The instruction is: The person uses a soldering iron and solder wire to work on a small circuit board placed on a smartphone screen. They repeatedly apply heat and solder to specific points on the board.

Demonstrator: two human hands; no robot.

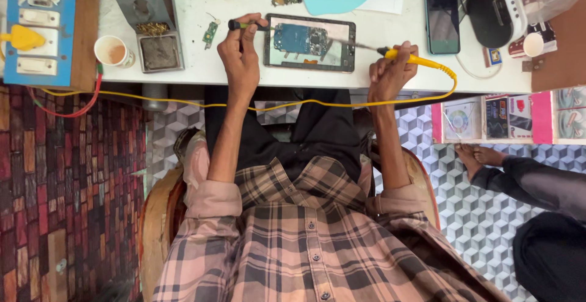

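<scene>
Soldering iron [410, 59] with the yellow handle sits in the right hand [390, 73], fingers wrapped tight around it like a pencil. Its thin metal tip reaches toward 10 o'clock, to the blue circuit board [299, 38]. The yellow cord [293, 103] runs back across the lap, so it should hang loose and not tug the iron.

At 9 o'clock from that hand, the left hand [241, 55] is closed on a small green-handled tool [247, 25], and the tool's point rests at the left edge of the board. The two hands are well apart, one on each side of the work.

A good way to do this, I think, is to rest both wrists on the desk [195, 9] so nothing shakes, and touch only one small spot with the hot tip.

The board lies in an open dark tablet case [309, 43]. Farther off at 11 o'clock stands the grey iron stand [149, 24], with a paper cup [113, 50] beside it. A black phone [442, 14] lies at 1 o'clock.
</scene>
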